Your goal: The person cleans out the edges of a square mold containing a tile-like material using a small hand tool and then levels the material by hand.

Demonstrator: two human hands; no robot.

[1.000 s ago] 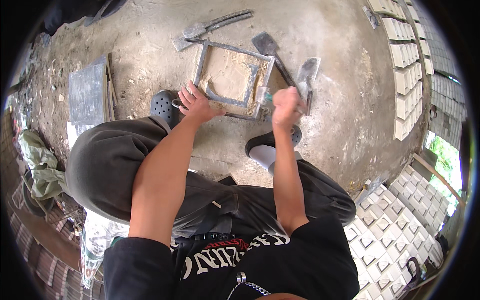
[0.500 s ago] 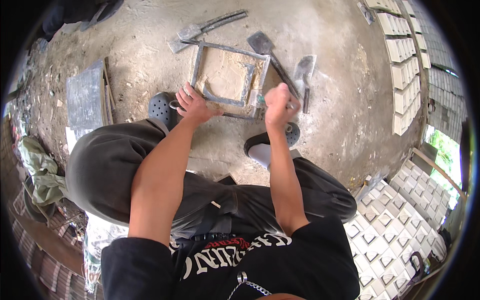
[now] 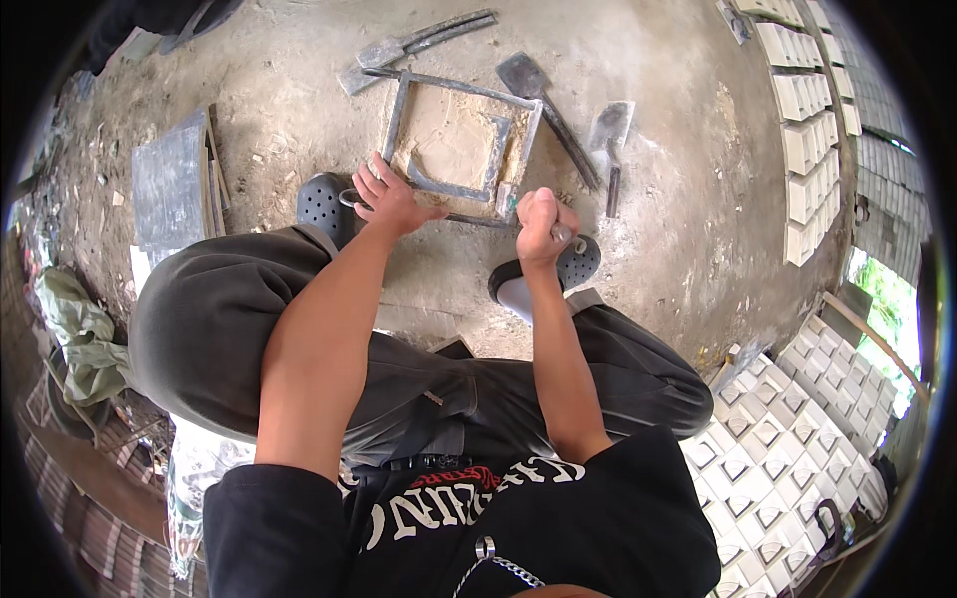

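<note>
A square dark metal mould frame (image 3: 469, 85) lies on the floor in front of me. Pale, sandy powder (image 3: 451, 140) fills it, around a dark inner piece with a curved corner (image 3: 488, 177). My left hand (image 3: 392, 202) rests at the near left corner, fingers spread and thumb stretched along the near edge. At the near right corner, my right hand (image 3: 545, 227) is closed around the handle of a small brush-like tool (image 3: 506, 197). Its pale head with a bit of green touches or hovers over the frame; I cannot tell which. Most of the handle is hidden in my fist.
A long-handled flat tool (image 3: 543, 100) and a trowel (image 3: 612, 135) lie right of the frame. Another long-handled tool (image 3: 414, 45) lies beyond it. Grey boards (image 3: 171, 189) are stacked at left. Pale blocks stand in rows (image 3: 807, 149) at far right, and patterned blocks (image 3: 768, 458) at lower right.
My right hand has moved down, slightly left and toward me, with the tool still in its fist. My left hand stays at the frame's corner.
</note>
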